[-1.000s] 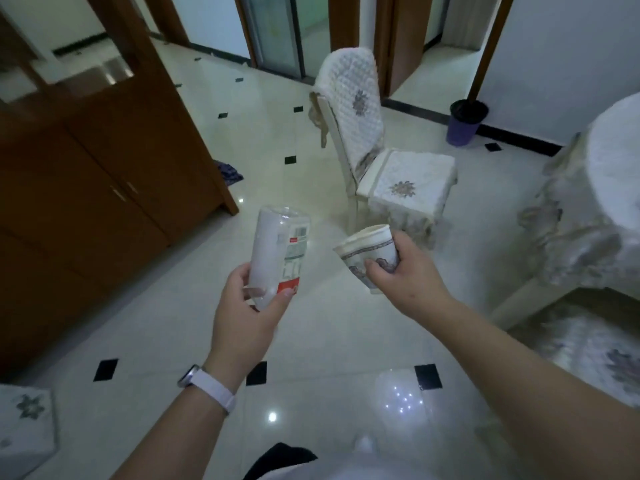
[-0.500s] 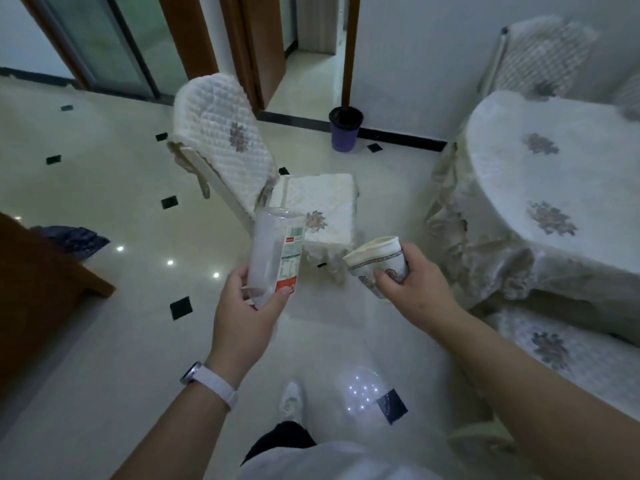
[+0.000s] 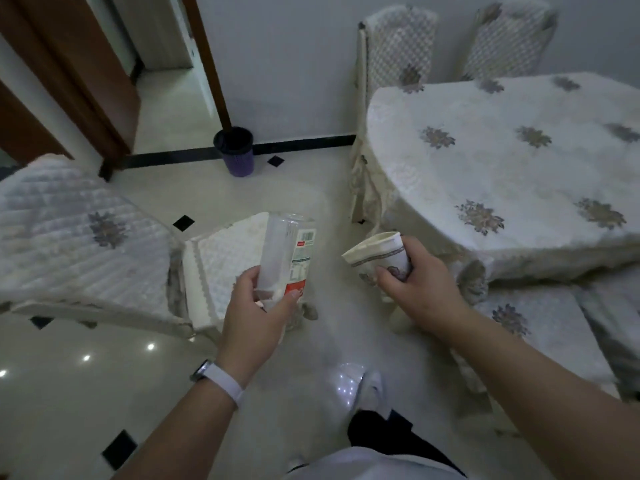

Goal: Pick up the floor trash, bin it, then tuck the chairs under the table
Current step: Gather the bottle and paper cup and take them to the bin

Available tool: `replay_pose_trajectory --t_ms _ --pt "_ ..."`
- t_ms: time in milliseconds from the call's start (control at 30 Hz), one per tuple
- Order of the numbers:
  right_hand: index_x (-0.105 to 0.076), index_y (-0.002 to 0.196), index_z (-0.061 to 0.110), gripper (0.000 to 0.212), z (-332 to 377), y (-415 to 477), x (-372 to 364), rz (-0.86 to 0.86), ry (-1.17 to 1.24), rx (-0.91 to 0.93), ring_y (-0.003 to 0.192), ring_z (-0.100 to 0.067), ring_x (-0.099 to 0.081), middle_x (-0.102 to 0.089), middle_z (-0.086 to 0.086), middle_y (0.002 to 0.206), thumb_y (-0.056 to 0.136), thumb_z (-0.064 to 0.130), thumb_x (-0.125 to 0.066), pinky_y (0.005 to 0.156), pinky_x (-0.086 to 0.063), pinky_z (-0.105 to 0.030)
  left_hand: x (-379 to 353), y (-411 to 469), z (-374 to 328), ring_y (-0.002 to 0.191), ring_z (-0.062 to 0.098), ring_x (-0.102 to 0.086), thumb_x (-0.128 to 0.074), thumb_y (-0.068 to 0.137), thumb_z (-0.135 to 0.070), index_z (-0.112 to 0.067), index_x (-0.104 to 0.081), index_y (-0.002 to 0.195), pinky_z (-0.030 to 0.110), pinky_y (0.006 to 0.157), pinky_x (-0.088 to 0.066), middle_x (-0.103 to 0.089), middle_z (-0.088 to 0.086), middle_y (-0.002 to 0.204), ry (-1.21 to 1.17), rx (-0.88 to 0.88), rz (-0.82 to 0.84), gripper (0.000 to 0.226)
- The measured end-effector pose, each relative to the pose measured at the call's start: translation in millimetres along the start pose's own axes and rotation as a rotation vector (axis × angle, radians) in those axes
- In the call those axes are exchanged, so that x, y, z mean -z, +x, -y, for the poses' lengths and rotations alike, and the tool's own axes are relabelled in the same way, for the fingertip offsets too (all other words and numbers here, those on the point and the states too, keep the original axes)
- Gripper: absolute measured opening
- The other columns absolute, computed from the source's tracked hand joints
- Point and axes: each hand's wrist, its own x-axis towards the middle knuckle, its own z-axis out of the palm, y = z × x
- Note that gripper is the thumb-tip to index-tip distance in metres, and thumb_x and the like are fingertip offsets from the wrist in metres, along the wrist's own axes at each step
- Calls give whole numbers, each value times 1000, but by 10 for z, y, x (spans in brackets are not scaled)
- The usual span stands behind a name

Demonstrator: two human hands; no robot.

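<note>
View swung right; bin nearer. L hand grip still round bottle, R hand grip round cup.

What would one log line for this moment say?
step: binning pending | left hand: holds plastic bottle | right hand: holds paper cup | purple bin: ahead by wall | near chair: not tucked

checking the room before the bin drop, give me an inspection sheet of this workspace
surface: glossy pale tiled floor with black insets
job's things: plastic bottle and squashed paper cup both in hand; purple bin ahead by the wall; one covered chair stands away from the table
clutter: nothing seen
hands: left hand grips the bottle; right hand grips the cup
cables: nothing seen
surroundings: two more chairs behind the table by the wall; wooden door frame at left
</note>
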Motion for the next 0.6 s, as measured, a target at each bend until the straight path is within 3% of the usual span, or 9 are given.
replay_pose_trajectory --t_ms 133,233,300,400,533,600 --pt "-56 115 32 36 -339 578 83 0 27 -37 86 -18 -62 -65 7 94 81 35 -65 70 -47 -31 -399 570 -86 91 -4 -61 -81 77 -36 -50 -49 105 13 64 -50 -58 -31 100 -6 30 34 45" --pt "-56 115 32 32 -524 1118 154 29 101 -46 88 -18 -63 -66 6 98 84 33 -65 76 -52 -38 -713 997 -236 97 7 -62 -80 78 -37 -42 -47 116 24 72 -54 -58 -19 110 18 43 29 51" --pt "-53 107 39 27 -603 1445 229 45 144 -39 85 -15 -64 -67 8 95 83 36 -64 74 -54 -39 -886 1275 -361 96 8 -62 -80 77 -38 -41 -47 116 21 70 -52 -59 -15 111 25 49 20 52" --pt "-50 100 41 25 -729 1943 391 56 134 -29 77 -9 -63 -66 12 86 78 48 -59 65 -50 -31 -1115 1718 -563 94 9 -64 -80 75 -43 -43 -48 116 18 65 -52 -61 -13 110 41 41 3 52" --pt "-46 98 42 22 -870 2618 575 42 93 14 72 6 -57 -60 19 78 83 39 -61 52 -38 -17 -1370 2229 -715 96 9 -65 -80 75 -44 -37 -48 123 17 66 -51 -62 -10 113 33 39 -28 58" --pt "-43 97 47 23 -897 2844 588 34 98 20 76 10 -56 -60 23 78 80 45 -58 50 -36 -12 -1414 2420 -735 95 7 -64 -80 74 -45 -38 -47 122 14 62 -52 -61 -13 111 43 48 -35 58"
